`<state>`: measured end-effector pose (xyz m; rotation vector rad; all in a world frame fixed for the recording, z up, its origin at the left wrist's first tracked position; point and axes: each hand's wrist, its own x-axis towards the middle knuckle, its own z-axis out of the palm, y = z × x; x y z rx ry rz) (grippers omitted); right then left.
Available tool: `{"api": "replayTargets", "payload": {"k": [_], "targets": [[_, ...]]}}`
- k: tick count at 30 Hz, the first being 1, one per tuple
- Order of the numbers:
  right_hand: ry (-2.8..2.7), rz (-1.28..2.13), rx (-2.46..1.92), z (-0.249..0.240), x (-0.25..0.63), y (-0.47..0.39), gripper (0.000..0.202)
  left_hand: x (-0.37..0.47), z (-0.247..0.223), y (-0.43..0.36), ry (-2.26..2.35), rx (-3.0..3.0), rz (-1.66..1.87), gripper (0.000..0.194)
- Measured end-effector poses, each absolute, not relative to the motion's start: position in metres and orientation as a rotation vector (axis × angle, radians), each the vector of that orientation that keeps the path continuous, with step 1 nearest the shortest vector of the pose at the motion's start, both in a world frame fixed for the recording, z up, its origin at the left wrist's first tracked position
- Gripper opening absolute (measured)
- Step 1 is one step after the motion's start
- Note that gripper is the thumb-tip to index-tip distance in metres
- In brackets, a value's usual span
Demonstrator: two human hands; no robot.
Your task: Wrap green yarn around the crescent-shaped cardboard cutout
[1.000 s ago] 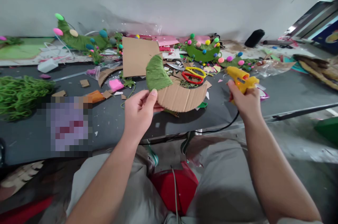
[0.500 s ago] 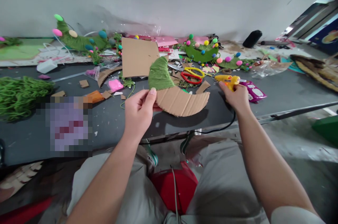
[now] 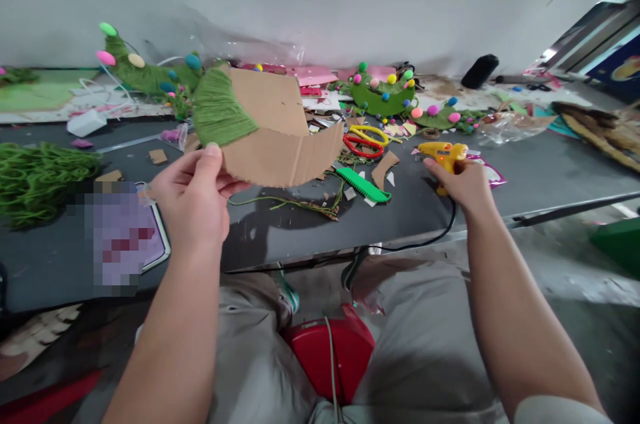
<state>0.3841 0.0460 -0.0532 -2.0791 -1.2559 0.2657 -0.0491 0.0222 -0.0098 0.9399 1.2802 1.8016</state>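
My left hand (image 3: pixel 197 194) is closed on a curved, crescent-like cardboard piece (image 3: pixel 287 157), held above the table. Green yarn (image 3: pixel 220 107) is wrapped round the piece's left end; the right part is bare brown cardboard. To the right, my right hand (image 3: pixel 467 184) grips a yellow hot glue gun (image 3: pixel 443 154) low over the table, its black cord trailing off the front edge. Between the hands lie a green-handled cutter (image 3: pixel 363 184), a curved cardboard scrap (image 3: pixel 384 167) and scissors with red and yellow handles (image 3: pixel 367 141).
A heap of green yarn (image 3: pixel 45 181) lies at the left, near a purple, partly blurred tablet-like object (image 3: pixel 155 237). Yarn crescents with coloured pompoms (image 3: pixel 383 101) stand along the wall. A flat cardboard sheet (image 3: pixel 275 97) rests behind my left hand. A purple packet (image 3: pixel 495 174) is beyond the glue gun.
My left hand has carried the cardboard crescent to the left and slightly up, uncovering the green-handled cutter. My right hand has shifted a little to the right with the glue gun.
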Motion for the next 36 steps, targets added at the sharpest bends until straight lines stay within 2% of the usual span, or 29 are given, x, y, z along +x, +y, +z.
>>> {"api": "replayTargets", "payload": {"k": [5,7,12,14,17,22,26,33,36], "targets": [[-1.184,0.255,-1.979,-0.047,0.385,0.033,0.053,-0.055,-0.009,0.023,1.27,0.885,1.797,0.023],[-1.097,0.151,-1.85,-0.043,0.382,0.029,0.055,-0.053,-0.01,0.022,1.26,0.897,1.783,0.021],[-1.069,-0.398,-1.344,-0.021,0.345,0.017,0.026,-0.037,-0.02,0.02,1.188,0.997,1.717,0.016],[-1.159,-0.317,-1.223,-0.012,0.318,0.009,0.016,-0.026,-0.023,0.016,1.194,1.082,1.65,0.018],[-1.492,0.024,-1.201,-0.005,0.274,-0.003,0.01,-0.009,-0.024,0.006,1.245,1.25,1.522,0.024],[-1.938,0.189,-1.059,-0.007,0.226,-0.011,0.019,0.01,-0.022,-0.01,1.275,1.509,1.316,0.023],[-1.916,0.219,-1.014,-0.01,0.216,-0.008,0.017,0.015,-0.022,-0.014,1.286,1.589,1.226,0.024],[-1.73,0.688,-1.152,-0.017,0.217,-0.002,0.034,0.014,-0.022,-0.013,1.276,1.601,1.212,0.025],[-1.709,0.752,-1.167,-0.018,0.215,-0.003,0.035,0.014,-0.021,-0.014,1.25,1.594,1.207,0.025]]}}
